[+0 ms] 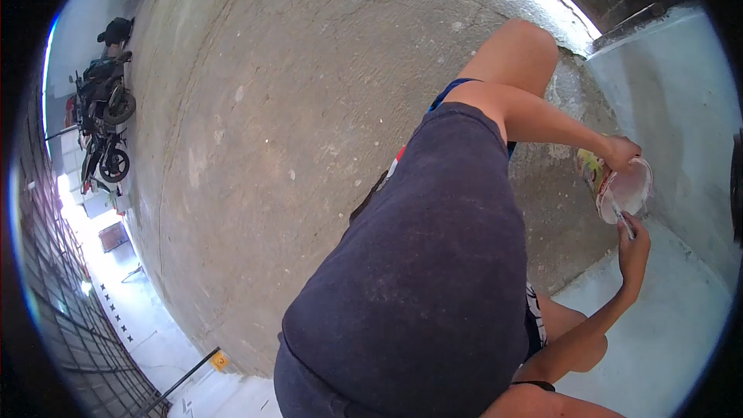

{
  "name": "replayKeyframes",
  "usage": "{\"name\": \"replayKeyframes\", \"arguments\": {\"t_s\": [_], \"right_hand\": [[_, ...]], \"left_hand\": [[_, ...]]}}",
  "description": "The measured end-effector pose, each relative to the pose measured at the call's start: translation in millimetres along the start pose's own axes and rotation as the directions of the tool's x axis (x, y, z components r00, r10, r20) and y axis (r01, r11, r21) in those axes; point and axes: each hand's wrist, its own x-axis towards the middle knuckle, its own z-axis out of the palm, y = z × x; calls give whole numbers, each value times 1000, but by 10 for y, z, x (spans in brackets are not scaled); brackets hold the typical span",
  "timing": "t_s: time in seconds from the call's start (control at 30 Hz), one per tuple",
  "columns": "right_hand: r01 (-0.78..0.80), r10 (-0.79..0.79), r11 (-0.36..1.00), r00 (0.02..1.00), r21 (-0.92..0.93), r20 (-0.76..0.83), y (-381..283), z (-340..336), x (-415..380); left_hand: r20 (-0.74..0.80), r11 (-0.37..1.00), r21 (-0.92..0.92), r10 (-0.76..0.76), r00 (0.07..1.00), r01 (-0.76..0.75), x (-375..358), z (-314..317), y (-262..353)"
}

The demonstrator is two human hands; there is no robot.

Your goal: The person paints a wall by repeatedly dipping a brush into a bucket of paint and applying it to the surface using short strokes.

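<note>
A paint bucket [600,176] with a coloured label and a whitish inside is tilted, its mouth facing the pale wall corner. My left hand [621,153] is closed over its rim at the upper side. In my right hand [635,241], the fingers pinch a thin whitish brush-like tool [625,224] at the lower edge of the bucket's mouth. The tool's far end reaches into the opening, where its tip cannot be made out clearly. My knees are bent on both sides of the bucket.
Pale painted walls [669,302] meet close beyond the bucket. Cracked, paint-specked concrete floor [271,124] spreads behind me. Parked motorbikes [104,124] line the far left, near a metal grille [70,325]. A dark pole [182,381] stands at the lower left.
</note>
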Motion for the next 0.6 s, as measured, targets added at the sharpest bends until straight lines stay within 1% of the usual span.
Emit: {"name": "replayKeyframes", "arguments": {"t_s": [0.03, 0.1, 0.17, 0.2, 0.23, 0.27, 0.3, 0.33, 0.4, 0.43, 0.47, 0.5, 0.53, 0.57, 0.6], "right_hand": [[-2, 2, 1000, 1000, 0, -16, -12, -2, -15], [-31, 31, 999, 998, -7, -54, 5, -28, -53], [18, -6, 995, 993, 99, -115, 106, -39, -72], [10, 7, 993, 990, 117, -142, 131, -67, -107], [-1, 24, 991, 984, 132, -175, 104, -107, -128], [-23, 55, 986, 981, 164, -189, 54, -142, -163], [-39, 79, 981, 976, 192, -202, 12, -214, -195], [-80, 123, 980, 963, 182, -238, 7, -267, -218], [26, 51, 971, 948, 236, -314, -13, -307, -235], [11, 73, 971, 939, 239, -337, -29, -349, -252], [-7, 86, 972, 941, 234, -328, -40, -394, -271], [-21, 96, 973, 942, 229, -321, -5, -388, -303], [-33, 126, 961, 936, 275, -327, 18, -391, -332], [-44, 142, 961, 926, 274, -351, 25, -423, -358], [-62, 172, 948, 925, 313, -339, 28, -452, -385]], "left_hand": [[3, 1000, 3, 12, 1000, -12, 1, -4, -3], [-75, 1000, -3, -13, 997, 13, 1, -14, -12], [-126, 998, -61, -33, 991, 25, 86, 27, -121], [-92, 997, -72, -40, 995, 33, 6, -74, -29], [-177, 1000, -16, -26, 984, 24, -4, -80, -10], [-125, 991, -68, -121, 985, 113, -77, -225, 155], [-211, 999, 5, -42, 977, 44, -5, -162, 26], [-187, 999, -36, 5, 982, -12, 52, -179, -61], [-117, 997, -48, -64, 991, 58, -4, -375, 143], [-142, 999, -22, -46, 989, 43, -60, -439, 225], [-167, 1000, 4, -28, 985, 29, -96, -495, 291], [-157, 998, -24, -57, 986, 54, -89, -483, 252], [-146, 996, -53, -83, 986, 76, -76, -488, 245], [-183, 993, -105, -76, 980, 57, -69, -496, 230], [-220, 987, -156, -67, 973, 33, -80, -515, 244]]}}
